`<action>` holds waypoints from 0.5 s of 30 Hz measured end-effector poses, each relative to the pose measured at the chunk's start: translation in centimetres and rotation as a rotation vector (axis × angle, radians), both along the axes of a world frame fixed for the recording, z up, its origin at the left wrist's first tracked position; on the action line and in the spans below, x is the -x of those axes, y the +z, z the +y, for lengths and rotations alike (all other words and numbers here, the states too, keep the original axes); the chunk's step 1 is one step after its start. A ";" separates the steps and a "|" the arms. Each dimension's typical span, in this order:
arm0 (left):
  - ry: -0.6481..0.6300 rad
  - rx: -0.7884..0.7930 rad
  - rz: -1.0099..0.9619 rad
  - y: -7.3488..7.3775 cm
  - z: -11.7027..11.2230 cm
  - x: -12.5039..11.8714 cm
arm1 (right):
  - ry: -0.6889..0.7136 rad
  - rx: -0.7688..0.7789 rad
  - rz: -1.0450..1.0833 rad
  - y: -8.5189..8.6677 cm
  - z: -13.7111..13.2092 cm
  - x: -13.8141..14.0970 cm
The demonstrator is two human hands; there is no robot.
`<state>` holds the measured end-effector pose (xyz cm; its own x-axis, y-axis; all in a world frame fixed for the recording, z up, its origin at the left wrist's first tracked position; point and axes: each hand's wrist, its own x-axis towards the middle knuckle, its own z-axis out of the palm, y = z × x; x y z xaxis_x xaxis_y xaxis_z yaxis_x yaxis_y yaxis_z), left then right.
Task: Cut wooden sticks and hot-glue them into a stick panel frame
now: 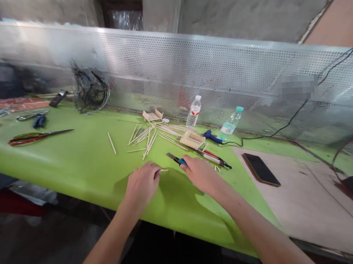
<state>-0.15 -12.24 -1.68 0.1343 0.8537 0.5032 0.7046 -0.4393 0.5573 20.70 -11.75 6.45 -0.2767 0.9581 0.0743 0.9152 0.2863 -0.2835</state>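
Observation:
My left hand (pixel 143 183) rests on the green table (pixel 77 161), fingers closed in a pinch on a short thin wooden stick (pixel 164 170) that pokes out to the right. My right hand (pixel 200 174) is closed round a utility knife (pixel 175 159) with a blue and black body, its tip pointing up-left, just right of the stick. Beyond both hands lies a loose scatter of several thin wooden sticks (pixel 153 137). A small wooden stick-built box (pixel 191 139) sits behind my right hand, and another small stick frame (pixel 152 115) stands farther back.
Two plastic water bottles (pixel 193 111) (pixel 231 122) stand by the perforated metal wall. A blue glue gun (pixel 211 137) with a black cord, pens (pixel 215 158), a dark phone (pixel 260 169), red-handled scissors (pixel 31 137) and a wire tangle (pixel 89 91) lie about.

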 end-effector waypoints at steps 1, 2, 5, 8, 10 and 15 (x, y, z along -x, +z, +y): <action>0.042 0.010 0.003 -0.2 -1.2 0.1 | 0.028 0.039 -0.029 0.3 -1.0 0.4; 0.080 0.014 0.008 -0.3 -2.3 0.1 | 0.040 0.076 -0.047 0.4 -1.9 0.8; 0.132 -0.041 0.006 -0.6 -4.5 -0.1 | 0.062 0.133 -0.113 0.4 -4.2 1.6; 0.158 -0.096 -0.003 -0.9 -5.1 -0.3 | 0.064 0.153 -0.191 0.0 -5.4 1.9; 0.152 -0.096 0.014 -1.0 -5.0 -0.2 | 0.055 0.178 -0.227 -0.3 -5.5 1.8; 0.144 -0.086 0.043 -0.7 -5.0 0.0 | 0.024 0.201 -0.302 -0.9 -5.4 1.8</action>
<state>-0.15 -17.20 -2.41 0.0368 0.8198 0.5715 0.7859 -0.3769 0.4901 18.88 -17.18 5.55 -0.2797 0.9382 -0.2036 0.9601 0.2744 -0.0546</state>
